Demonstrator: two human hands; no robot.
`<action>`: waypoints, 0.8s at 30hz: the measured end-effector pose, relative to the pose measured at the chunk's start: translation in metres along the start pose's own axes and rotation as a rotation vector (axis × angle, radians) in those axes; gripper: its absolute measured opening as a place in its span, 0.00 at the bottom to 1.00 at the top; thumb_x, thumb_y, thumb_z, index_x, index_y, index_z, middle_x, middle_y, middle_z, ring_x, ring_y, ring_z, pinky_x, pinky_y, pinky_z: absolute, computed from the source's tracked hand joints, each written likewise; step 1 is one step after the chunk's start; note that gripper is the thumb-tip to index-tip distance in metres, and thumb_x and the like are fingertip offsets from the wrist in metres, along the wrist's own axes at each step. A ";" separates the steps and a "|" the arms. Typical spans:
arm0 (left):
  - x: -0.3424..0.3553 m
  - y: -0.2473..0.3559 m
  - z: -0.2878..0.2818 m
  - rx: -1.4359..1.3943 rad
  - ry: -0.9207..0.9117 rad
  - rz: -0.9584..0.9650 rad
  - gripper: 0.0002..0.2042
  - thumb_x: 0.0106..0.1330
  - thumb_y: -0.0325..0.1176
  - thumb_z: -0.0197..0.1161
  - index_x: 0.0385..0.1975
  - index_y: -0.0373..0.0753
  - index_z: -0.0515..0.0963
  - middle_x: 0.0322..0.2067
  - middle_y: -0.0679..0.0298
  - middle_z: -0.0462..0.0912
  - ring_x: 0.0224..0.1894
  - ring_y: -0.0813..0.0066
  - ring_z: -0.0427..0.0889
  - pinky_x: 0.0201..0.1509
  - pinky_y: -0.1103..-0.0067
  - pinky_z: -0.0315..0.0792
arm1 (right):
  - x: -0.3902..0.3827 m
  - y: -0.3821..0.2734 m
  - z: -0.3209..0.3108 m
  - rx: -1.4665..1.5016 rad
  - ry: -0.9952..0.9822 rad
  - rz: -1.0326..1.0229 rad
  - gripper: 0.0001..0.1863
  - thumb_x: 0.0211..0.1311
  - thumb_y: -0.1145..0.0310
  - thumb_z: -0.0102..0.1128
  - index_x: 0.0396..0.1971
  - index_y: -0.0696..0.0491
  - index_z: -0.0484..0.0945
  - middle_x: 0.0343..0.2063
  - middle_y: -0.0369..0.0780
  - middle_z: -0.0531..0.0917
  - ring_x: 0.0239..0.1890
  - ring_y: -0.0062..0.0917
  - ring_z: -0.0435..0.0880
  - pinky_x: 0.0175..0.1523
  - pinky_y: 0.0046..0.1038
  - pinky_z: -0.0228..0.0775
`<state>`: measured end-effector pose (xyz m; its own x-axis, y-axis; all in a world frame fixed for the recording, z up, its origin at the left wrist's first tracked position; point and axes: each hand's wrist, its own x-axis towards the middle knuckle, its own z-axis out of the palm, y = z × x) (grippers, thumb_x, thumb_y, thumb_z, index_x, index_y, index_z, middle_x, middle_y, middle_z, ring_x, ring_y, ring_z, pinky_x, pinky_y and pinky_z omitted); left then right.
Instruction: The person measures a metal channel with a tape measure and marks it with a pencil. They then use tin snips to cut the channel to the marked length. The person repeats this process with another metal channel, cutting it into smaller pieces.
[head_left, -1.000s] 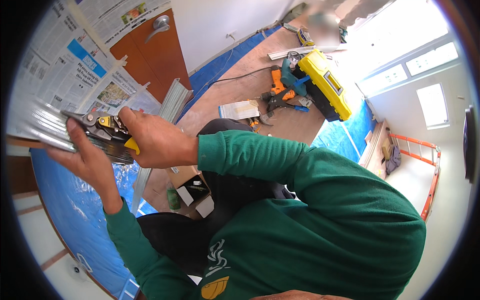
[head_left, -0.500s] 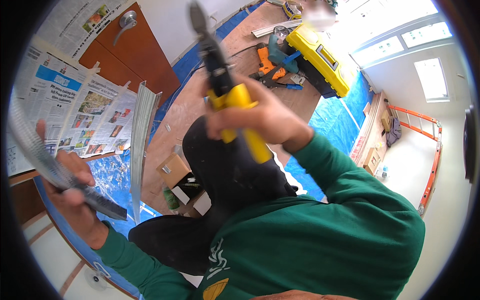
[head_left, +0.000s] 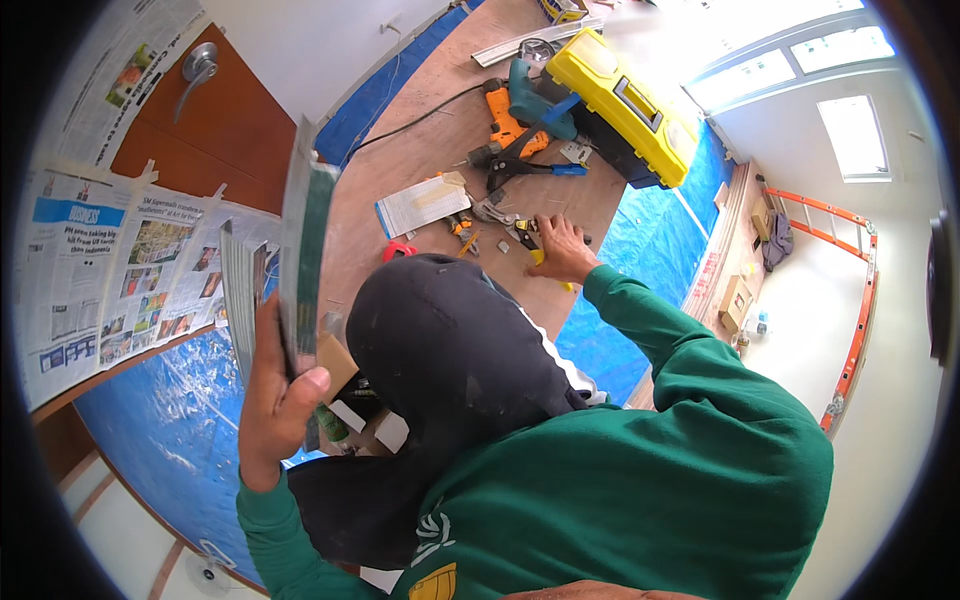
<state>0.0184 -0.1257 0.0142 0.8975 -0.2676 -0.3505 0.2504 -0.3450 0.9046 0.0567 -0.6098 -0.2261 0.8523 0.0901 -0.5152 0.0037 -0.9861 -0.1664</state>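
My left hand (head_left: 275, 410) is closed round a long metal channel (head_left: 297, 245), held upright near my knee, with the thumb across its lower part. Behind it, another ribbed metal strip (head_left: 238, 290) leans beside the newspaper-covered panel. My right hand (head_left: 566, 250) reaches down to the wooden board, over a pair of tin snips with yellow handles (head_left: 538, 257). One handle shows between thumb and fingers; the palm hides most of the rest. Left of that hand lie pliers (head_left: 490, 211), other small tools and a paper packet (head_left: 420, 204).
A yellow-lidded toolbox (head_left: 625, 105), an orange drill (head_left: 508, 118) and a black hand tool with blue grips (head_left: 525, 165) sit beyond my right hand. Cardboard boxes (head_left: 338, 368) stand below my knee. Blue sheeting (head_left: 170, 400) covers the floor; an orange ladder (head_left: 856, 330) lies at right.
My right hand has lowered the snips from in front of me to the board, farther right. My left hand has moved right, and its metal channel has swung from slanting to upright.
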 end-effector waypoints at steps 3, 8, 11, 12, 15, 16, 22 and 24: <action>0.015 -0.017 0.005 0.137 -0.014 -0.024 0.47 0.64 0.44 0.60 0.84 0.31 0.54 0.69 0.46 0.71 0.69 0.57 0.72 0.77 0.67 0.64 | 0.020 0.012 -0.013 -0.050 0.099 -0.066 0.62 0.49 0.38 0.85 0.76 0.58 0.64 0.63 0.56 0.74 0.73 0.56 0.70 0.76 0.62 0.61; 0.035 -0.034 0.008 0.048 -0.014 -0.078 0.45 0.66 0.44 0.59 0.83 0.30 0.56 0.65 0.46 0.74 0.62 0.59 0.74 0.73 0.70 0.67 | 0.107 0.028 -0.106 -0.319 0.654 -0.360 0.44 0.66 0.44 0.74 0.73 0.57 0.72 0.71 0.50 0.73 0.81 0.48 0.62 0.85 0.64 0.47; 0.049 -0.041 0.007 0.022 -0.039 -0.095 0.44 0.68 0.45 0.59 0.83 0.30 0.56 0.67 0.45 0.73 0.66 0.57 0.74 0.75 0.70 0.66 | 0.150 0.027 -0.152 -0.652 0.180 -0.226 0.34 0.69 0.47 0.71 0.66 0.56 0.79 0.69 0.46 0.77 0.80 0.44 0.67 0.84 0.68 0.45; 0.051 -0.043 0.006 0.048 -0.036 -0.105 0.44 0.68 0.45 0.59 0.83 0.30 0.55 0.68 0.45 0.73 0.67 0.57 0.74 0.76 0.69 0.65 | 0.155 0.026 -0.161 -0.666 0.115 -0.249 0.27 0.71 0.49 0.69 0.56 0.56 0.85 0.60 0.46 0.85 0.71 0.42 0.80 0.79 0.61 0.61; 0.050 -0.047 0.000 0.128 -0.038 -0.108 0.44 0.70 0.45 0.59 0.83 0.28 0.54 0.72 0.44 0.70 0.72 0.55 0.73 0.80 0.68 0.63 | 0.149 0.032 -0.182 -0.550 -0.207 -0.261 0.23 0.72 0.51 0.68 0.51 0.57 0.87 0.48 0.48 0.90 0.56 0.41 0.90 0.66 0.51 0.77; 0.047 -0.048 -0.002 0.135 -0.040 -0.116 0.44 0.70 0.45 0.59 0.83 0.28 0.54 0.73 0.45 0.70 0.72 0.55 0.73 0.80 0.68 0.63 | 0.141 0.037 -0.186 -0.464 -0.201 -0.263 0.23 0.73 0.51 0.68 0.51 0.57 0.88 0.46 0.49 0.91 0.55 0.43 0.91 0.64 0.49 0.79; 0.043 -0.052 -0.005 0.021 -0.067 -0.186 0.46 0.68 0.46 0.59 0.84 0.28 0.54 0.70 0.49 0.70 0.65 0.62 0.75 0.73 0.71 0.69 | 0.094 0.049 -0.187 0.124 -0.094 -0.087 0.28 0.80 0.45 0.60 0.56 0.56 0.88 0.45 0.55 0.91 0.52 0.49 0.91 0.59 0.46 0.81; 0.051 -0.054 -0.002 -0.032 -0.072 -0.168 0.47 0.67 0.46 0.59 0.84 0.29 0.54 0.67 0.51 0.72 0.61 0.65 0.76 0.71 0.72 0.70 | 0.088 0.021 -0.154 0.306 -0.026 -0.068 0.30 0.80 0.43 0.60 0.55 0.58 0.88 0.44 0.56 0.91 0.50 0.49 0.91 0.57 0.47 0.82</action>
<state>0.0513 -0.1188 -0.0521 0.8138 -0.2728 -0.5130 0.4072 -0.3621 0.8385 0.2120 -0.6437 -0.1450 0.8416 0.1619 -0.5152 -0.1006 -0.8903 -0.4441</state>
